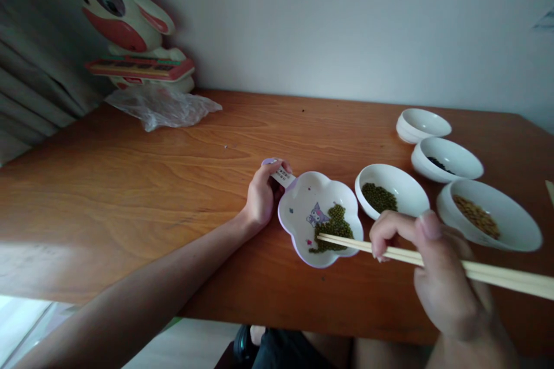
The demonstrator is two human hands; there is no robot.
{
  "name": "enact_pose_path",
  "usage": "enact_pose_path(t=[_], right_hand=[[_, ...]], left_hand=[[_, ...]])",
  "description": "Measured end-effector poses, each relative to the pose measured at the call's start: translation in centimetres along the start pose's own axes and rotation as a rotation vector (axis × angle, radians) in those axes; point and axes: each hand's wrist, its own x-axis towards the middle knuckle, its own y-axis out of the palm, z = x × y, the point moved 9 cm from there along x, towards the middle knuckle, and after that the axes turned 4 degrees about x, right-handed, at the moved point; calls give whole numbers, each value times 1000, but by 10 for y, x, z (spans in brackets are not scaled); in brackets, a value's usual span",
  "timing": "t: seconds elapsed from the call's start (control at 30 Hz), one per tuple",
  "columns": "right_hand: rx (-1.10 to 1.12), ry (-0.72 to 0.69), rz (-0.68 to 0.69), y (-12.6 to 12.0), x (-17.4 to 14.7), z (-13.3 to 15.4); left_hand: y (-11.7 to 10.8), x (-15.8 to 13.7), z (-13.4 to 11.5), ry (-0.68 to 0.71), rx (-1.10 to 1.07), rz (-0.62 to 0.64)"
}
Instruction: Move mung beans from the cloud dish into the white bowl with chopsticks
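My left hand (262, 193) is closed around the handle of a white flower-shaped bowl (298, 207) with a lilac rim and a cartoon figure printed inside. Small green beans (335, 228), which look like mung beans, lie in its right half. Between the fingers of my right hand (445, 277) is a pair of pale chopsticks (407, 255); their tips are close together among the beans. Just right of the flower-shaped bowl stands a round white bowl (411, 190) with more green beans, partly behind my right hand.
At the right are a white bowl (519, 225) of tan grains, a white bowl (463, 158) with dark bits, and another white bowl (426, 121) behind. A cow-shaped toy keyboard (142, 69) and a clear plastic bag (168, 106) sit back left. The wooden table (173, 184) meets the wall.
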Motion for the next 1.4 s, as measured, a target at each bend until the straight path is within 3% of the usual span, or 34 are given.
enact_pose_path(t=[0.3,0.63,0.9,1.0,1.13,1.23,1.4], right_hand=[[-47,-18,31,6,1,-5],[-60,-93,16,11,4,3],[-99,-109,-76,-1,1,6],[-178,-134,-147,-21,-3,8],[-332,-165,-212,-44,-10,8],[-349,-151,-257,-52,-14,7],[-264,-158,-216,-40,-12,13]], left_hand=[[4,-1,7,-67,-2,48],[4,0,6,-37,4,64],[3,2,9,-73,-9,69],[4,9,12,-145,38,177],[9,14,13,-259,221,493],[2,18,5,-215,466,617],[-7,19,-12,-47,826,687]])
